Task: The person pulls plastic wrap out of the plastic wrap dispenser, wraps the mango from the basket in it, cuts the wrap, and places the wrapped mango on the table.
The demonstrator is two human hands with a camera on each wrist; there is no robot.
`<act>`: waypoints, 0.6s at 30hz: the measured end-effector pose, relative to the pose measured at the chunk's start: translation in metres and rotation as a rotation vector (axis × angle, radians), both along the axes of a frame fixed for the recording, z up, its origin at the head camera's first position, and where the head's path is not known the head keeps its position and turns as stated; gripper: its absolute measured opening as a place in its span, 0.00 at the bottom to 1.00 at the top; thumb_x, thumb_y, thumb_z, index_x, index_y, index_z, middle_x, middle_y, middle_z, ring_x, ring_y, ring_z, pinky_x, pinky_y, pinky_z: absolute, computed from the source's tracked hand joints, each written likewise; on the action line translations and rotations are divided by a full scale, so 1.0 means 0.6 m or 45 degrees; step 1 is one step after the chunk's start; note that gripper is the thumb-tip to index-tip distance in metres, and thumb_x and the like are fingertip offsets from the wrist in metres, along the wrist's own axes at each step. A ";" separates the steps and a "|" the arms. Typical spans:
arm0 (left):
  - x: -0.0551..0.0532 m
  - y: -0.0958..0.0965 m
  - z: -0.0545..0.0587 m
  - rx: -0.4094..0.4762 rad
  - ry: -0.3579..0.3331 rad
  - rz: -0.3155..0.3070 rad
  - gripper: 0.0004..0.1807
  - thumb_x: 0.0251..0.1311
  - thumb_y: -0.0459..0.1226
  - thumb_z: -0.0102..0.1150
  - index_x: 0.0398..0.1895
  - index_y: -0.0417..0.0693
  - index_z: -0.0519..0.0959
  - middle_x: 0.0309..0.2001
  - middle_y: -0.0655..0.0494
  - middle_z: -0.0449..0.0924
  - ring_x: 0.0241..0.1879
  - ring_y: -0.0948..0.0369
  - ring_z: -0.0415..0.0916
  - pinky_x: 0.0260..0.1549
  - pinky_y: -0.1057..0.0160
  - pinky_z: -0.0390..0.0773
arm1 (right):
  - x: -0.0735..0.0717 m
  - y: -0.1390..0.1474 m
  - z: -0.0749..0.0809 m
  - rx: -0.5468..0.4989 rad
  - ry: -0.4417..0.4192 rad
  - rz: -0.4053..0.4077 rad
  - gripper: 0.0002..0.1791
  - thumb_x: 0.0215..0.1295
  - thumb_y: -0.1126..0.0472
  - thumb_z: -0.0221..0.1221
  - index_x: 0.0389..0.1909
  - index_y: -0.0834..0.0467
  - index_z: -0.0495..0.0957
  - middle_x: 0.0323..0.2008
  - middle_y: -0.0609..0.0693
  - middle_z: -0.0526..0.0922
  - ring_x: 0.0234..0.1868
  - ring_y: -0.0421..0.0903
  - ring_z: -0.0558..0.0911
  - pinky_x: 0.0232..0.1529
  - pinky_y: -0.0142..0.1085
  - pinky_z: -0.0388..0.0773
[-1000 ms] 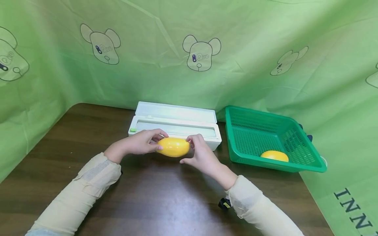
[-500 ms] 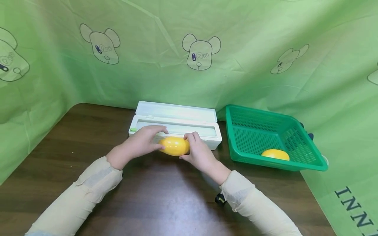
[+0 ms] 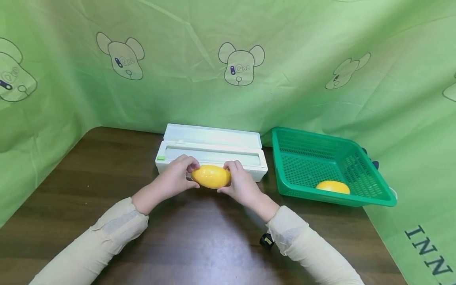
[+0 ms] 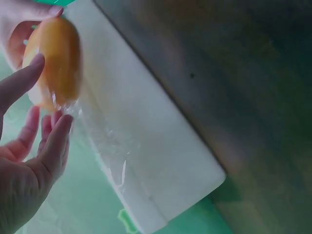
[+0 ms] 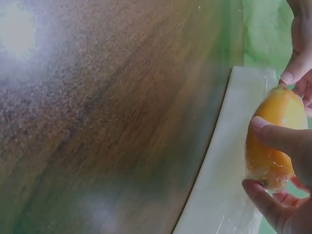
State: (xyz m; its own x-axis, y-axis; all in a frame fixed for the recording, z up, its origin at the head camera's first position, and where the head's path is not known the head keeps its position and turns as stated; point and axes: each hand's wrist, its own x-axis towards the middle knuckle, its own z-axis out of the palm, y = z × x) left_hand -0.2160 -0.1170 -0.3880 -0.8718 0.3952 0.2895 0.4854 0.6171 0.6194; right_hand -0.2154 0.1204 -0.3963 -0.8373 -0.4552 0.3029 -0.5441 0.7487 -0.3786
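Note:
A shiny yellow-orange mango (image 3: 211, 176), wrapped in clear cling film, is held in front of the white cling film dispenser (image 3: 213, 152). The thumb and curled fingers of my left hand (image 3: 174, 178) pinch its left end. My right hand (image 3: 244, 188) grips the right end, thumb below and fingers over the top. In the left wrist view, crinkled clear film (image 4: 114, 141) lies along the dispenser's edge near the fruit. The right wrist view shows film gathered around one tip of the mango (image 5: 275, 129). The fingers hide parts of both ends.
The dispenser's lid (image 3: 213, 135) is raised at the back, and a green slider (image 3: 161, 158) sits at its left end. On the right stands a green basket (image 3: 306, 162) with another yellow fruit (image 3: 333, 187) inside. A green curtain (image 3: 178, 91) borders the brown table (image 3: 178, 241).
My right hand has closed in on the mango's right end. My left fingers lifted off the left end, then curled back around it. The mango stays in nearly the same place.

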 end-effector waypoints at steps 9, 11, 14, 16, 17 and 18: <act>-0.004 0.016 -0.015 0.017 0.070 -0.026 0.31 0.38 0.22 0.82 0.46 0.40 0.74 0.43 0.46 0.74 0.45 0.48 0.76 0.49 0.50 0.80 | -0.007 0.007 0.005 -0.013 -0.035 0.045 0.37 0.45 0.60 0.82 0.52 0.64 0.70 0.44 0.58 0.75 0.40 0.55 0.79 0.49 0.46 0.81; -0.003 0.016 -0.018 0.011 0.093 -0.036 0.31 0.39 0.22 0.81 0.46 0.39 0.74 0.43 0.46 0.75 0.45 0.48 0.77 0.49 0.50 0.81 | -0.007 0.008 0.004 -0.014 -0.026 0.050 0.37 0.45 0.60 0.82 0.52 0.64 0.71 0.44 0.58 0.76 0.40 0.56 0.80 0.49 0.46 0.81; -0.003 0.013 -0.019 0.013 0.080 -0.018 0.29 0.41 0.23 0.81 0.46 0.39 0.76 0.44 0.46 0.77 0.44 0.48 0.79 0.47 0.52 0.82 | -0.006 0.009 0.003 -0.007 0.007 0.054 0.35 0.46 0.60 0.82 0.51 0.65 0.72 0.44 0.57 0.76 0.39 0.55 0.81 0.47 0.46 0.82; -0.004 0.011 -0.018 0.016 0.073 0.005 0.27 0.41 0.24 0.82 0.45 0.39 0.77 0.43 0.47 0.79 0.43 0.49 0.80 0.44 0.53 0.83 | -0.006 0.010 0.002 -0.003 0.037 0.056 0.34 0.46 0.59 0.82 0.49 0.65 0.73 0.42 0.57 0.77 0.38 0.54 0.81 0.44 0.45 0.83; -0.004 0.011 -0.018 0.015 0.070 0.017 0.27 0.40 0.25 0.83 0.44 0.39 0.78 0.42 0.47 0.79 0.43 0.49 0.81 0.43 0.54 0.84 | -0.006 0.010 0.002 -0.002 0.052 0.057 0.33 0.46 0.59 0.82 0.49 0.65 0.74 0.41 0.57 0.77 0.37 0.54 0.81 0.42 0.45 0.83; -0.005 0.010 -0.017 0.010 0.065 0.031 0.26 0.40 0.26 0.83 0.43 0.39 0.79 0.42 0.47 0.80 0.42 0.49 0.81 0.43 0.54 0.84 | -0.006 0.010 0.002 0.001 0.069 0.059 0.33 0.46 0.59 0.82 0.48 0.65 0.75 0.41 0.57 0.78 0.36 0.53 0.81 0.41 0.45 0.83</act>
State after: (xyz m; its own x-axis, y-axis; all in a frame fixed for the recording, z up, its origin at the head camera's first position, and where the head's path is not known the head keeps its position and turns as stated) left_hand -0.2189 -0.1109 -0.3982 -0.8650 0.3716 0.3372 0.5016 0.6241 0.5991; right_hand -0.2191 0.1266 -0.3952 -0.7979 -0.4931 0.3468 -0.5976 0.7227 -0.3473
